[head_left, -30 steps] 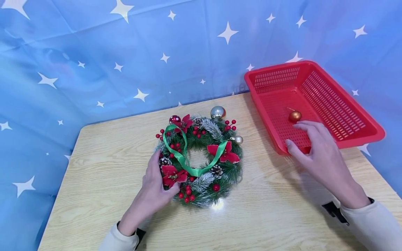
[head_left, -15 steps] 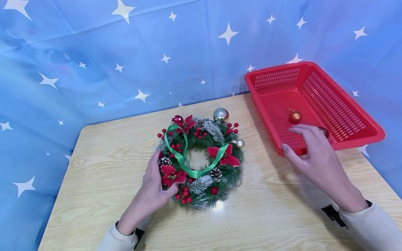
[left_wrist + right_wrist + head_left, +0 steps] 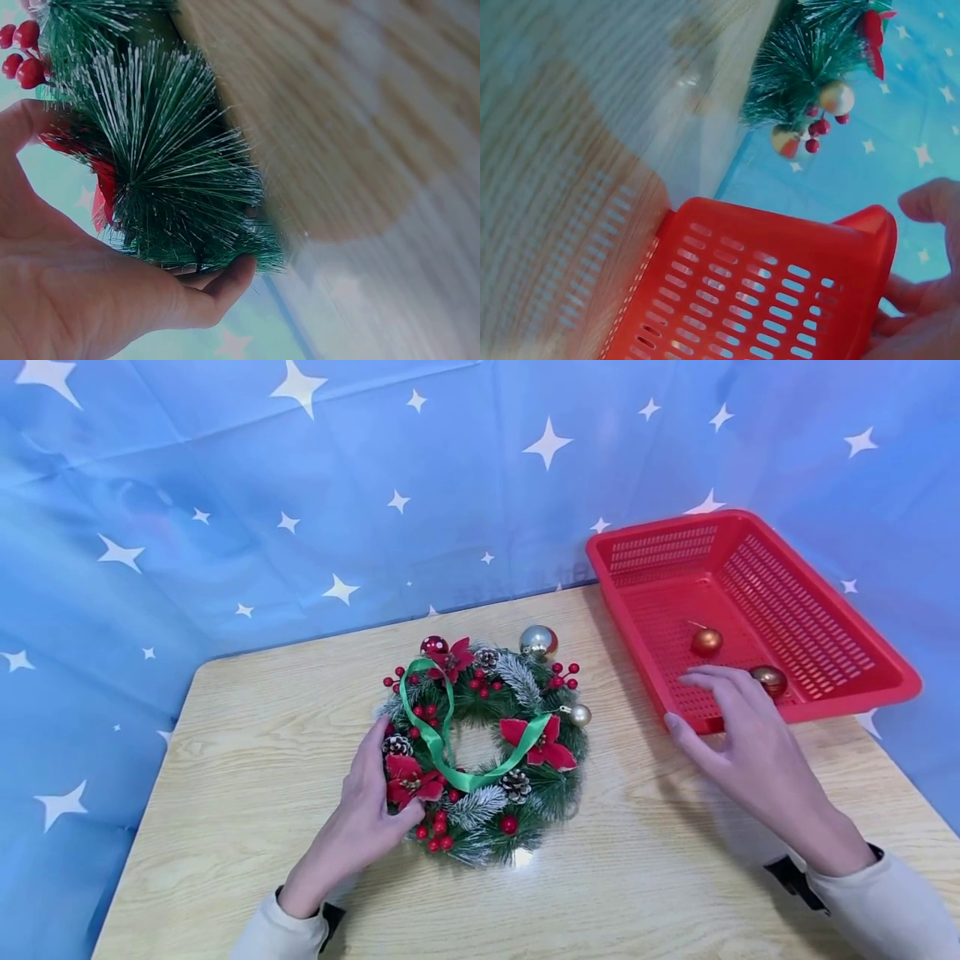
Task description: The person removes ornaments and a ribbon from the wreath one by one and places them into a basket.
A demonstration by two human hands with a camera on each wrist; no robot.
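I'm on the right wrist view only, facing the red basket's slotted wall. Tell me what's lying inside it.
Observer: Two baubles lie on the floor of the red basket: a copper-coloured bauble and a darker brown bauble.

Operator: Report on the left hand; it's out of my picture.

Observer: The left hand grips the wreath at its left side, as the head view shows it.

Operator: I get just one edge of that wreath. Describe what's draped over it.

Observer: A green ribbon loops loosely across its upper face, partly over the central opening.
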